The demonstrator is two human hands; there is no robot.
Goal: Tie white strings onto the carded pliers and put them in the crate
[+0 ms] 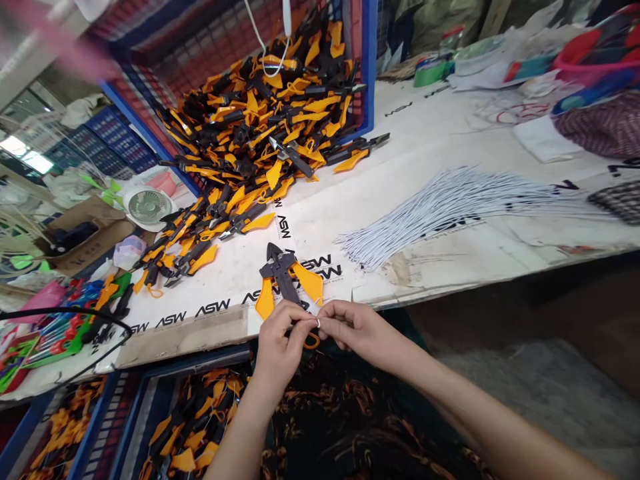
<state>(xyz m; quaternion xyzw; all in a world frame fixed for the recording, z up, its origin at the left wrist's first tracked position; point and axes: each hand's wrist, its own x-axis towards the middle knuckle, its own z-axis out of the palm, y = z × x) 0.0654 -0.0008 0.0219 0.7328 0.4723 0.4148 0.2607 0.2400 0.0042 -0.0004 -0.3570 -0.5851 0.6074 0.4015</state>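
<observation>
Left hand (279,348) and right hand (359,328) meet, fingertips pinching a thin white cord (319,323) by an orange loop (312,342). Orange-handled pliers (283,277) lie handles-spread just beyond, at the edge of the counter (330,213). More pliers (260,120) heap in a blue-framed crate (369,67); a bundle of white cords (450,213) lies to the right.

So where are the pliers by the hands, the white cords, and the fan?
Black-and-orange pliers (283,275), head view, on the black body.
White cord bundle (450,213), head view, on its middle.
Desk fan (148,205), head view, on the round grille.
</observation>
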